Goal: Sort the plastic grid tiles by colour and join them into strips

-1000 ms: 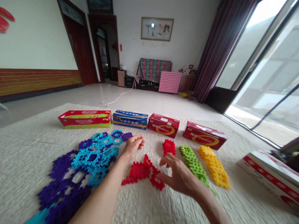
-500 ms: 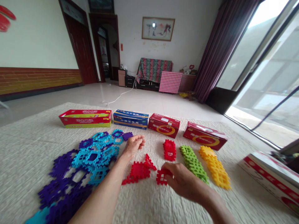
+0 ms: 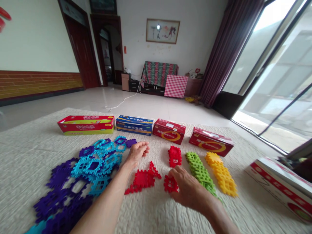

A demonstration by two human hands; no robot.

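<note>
Home, likely a living room: framed painting on back wall, cloth-draped furniture beneath, dark curtains by glass doors at right, wooden door upper left, cream rug over tiled floor

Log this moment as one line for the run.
left hand: curled, empty, beside blue waffle blocks | right hand: touching red waffle block

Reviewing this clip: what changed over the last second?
The right hand came down onto a red interlocking plastic piece and shifted it rightward, away from the other red pieces. The left hand, green pieces and yellow pieces stayed put.
</note>
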